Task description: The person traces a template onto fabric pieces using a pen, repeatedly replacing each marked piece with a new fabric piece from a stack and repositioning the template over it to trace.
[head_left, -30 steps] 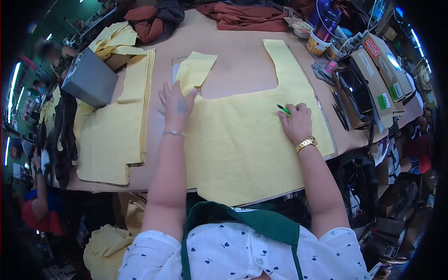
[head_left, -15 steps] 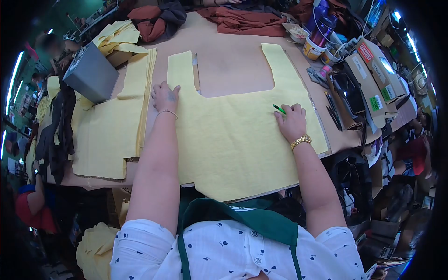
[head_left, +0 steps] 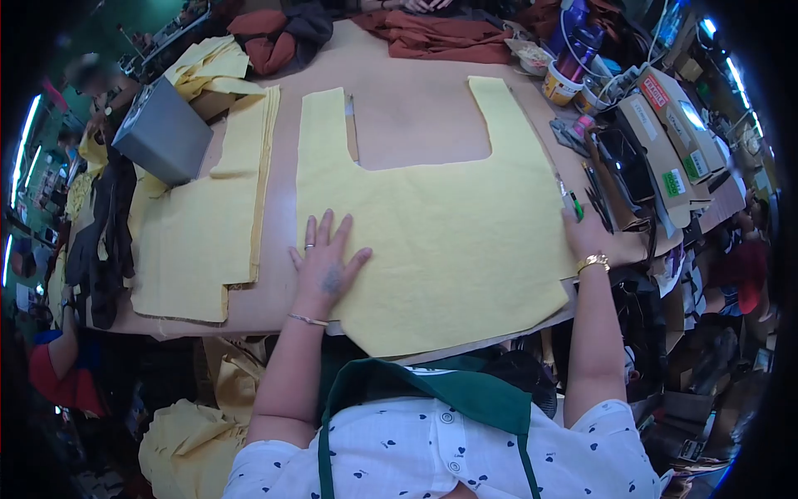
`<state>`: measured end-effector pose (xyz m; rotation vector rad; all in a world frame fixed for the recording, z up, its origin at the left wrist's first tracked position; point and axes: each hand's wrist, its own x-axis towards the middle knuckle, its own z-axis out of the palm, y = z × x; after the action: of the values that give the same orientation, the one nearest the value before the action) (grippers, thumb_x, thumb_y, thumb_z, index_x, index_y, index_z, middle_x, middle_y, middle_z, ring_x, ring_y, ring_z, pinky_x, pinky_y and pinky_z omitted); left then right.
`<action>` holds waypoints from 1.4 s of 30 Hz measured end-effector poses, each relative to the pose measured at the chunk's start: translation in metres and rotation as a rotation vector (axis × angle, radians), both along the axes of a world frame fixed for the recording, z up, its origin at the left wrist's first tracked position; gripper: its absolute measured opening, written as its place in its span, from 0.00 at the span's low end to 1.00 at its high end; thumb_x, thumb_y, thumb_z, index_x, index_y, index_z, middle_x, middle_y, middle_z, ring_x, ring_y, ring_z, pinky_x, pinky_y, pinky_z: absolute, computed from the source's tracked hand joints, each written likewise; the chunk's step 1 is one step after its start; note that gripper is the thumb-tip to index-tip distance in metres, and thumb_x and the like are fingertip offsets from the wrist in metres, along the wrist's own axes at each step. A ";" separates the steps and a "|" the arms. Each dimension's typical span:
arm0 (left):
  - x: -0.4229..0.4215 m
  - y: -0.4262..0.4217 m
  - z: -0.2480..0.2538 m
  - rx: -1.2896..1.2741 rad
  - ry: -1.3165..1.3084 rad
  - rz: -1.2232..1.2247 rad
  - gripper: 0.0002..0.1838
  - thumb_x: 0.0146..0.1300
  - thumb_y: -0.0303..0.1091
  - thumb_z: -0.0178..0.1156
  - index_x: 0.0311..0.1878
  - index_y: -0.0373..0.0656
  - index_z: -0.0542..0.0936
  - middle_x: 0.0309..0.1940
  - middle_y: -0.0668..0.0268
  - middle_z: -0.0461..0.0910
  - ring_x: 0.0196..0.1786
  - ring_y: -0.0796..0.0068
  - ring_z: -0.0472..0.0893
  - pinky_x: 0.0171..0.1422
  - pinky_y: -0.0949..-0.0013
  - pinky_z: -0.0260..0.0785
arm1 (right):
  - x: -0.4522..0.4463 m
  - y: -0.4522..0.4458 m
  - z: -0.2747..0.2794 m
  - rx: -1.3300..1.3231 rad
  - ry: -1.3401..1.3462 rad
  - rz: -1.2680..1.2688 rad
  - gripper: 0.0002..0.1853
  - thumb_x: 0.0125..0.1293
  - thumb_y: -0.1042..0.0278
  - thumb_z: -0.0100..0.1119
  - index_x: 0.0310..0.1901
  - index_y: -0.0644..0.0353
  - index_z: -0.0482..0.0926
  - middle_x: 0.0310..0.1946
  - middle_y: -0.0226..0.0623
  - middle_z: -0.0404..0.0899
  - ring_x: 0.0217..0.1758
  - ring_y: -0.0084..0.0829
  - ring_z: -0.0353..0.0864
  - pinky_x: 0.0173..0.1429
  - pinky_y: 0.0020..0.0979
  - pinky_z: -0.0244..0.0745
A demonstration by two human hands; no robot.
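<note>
A large yellow fabric piece (head_left: 440, 241) with a deep square notch at its far side lies flat in front of me. Beneath it, the edge of another flat layer shows along the right and near sides. My left hand (head_left: 327, 264) rests flat on the fabric's lower left part, fingers spread, a ring on one finger. At the fabric's right edge, my right hand (head_left: 588, 237) is closed around a green pen (head_left: 577, 205), partly covered by the fingers.
Stacked yellow cut pieces (head_left: 195, 241) lie left, with a grey metal block (head_left: 164, 131) on them. Rust-red cloth (head_left: 449, 40) is at the far edge. Cardboard boxes (head_left: 657, 150), a white tub (head_left: 561, 86) and several pens (head_left: 597, 200) sit right. Another person's hands (head_left: 426, 5) show at the top.
My left hand has come nearer and spread out on the fabric's lower left. My right hand has moved right with the pen, from on the fabric to its right edge.
</note>
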<state>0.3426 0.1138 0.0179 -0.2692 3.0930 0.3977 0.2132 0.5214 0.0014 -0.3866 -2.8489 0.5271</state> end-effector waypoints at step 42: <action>-0.222 0.115 -0.003 0.274 0.139 -0.293 0.25 0.58 0.53 0.45 0.46 0.41 0.73 0.45 0.52 0.71 0.51 0.53 0.68 0.52 0.58 0.63 | 0.069 0.018 0.096 -0.329 1.252 0.152 0.10 0.58 0.70 0.55 0.39 0.68 0.71 0.30 0.30 0.75 0.31 0.17 0.69 0.37 0.18 0.63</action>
<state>0.1205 0.2290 0.0152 0.2219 3.0847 0.8459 0.2818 0.5396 0.0971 0.1191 -1.5843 0.8635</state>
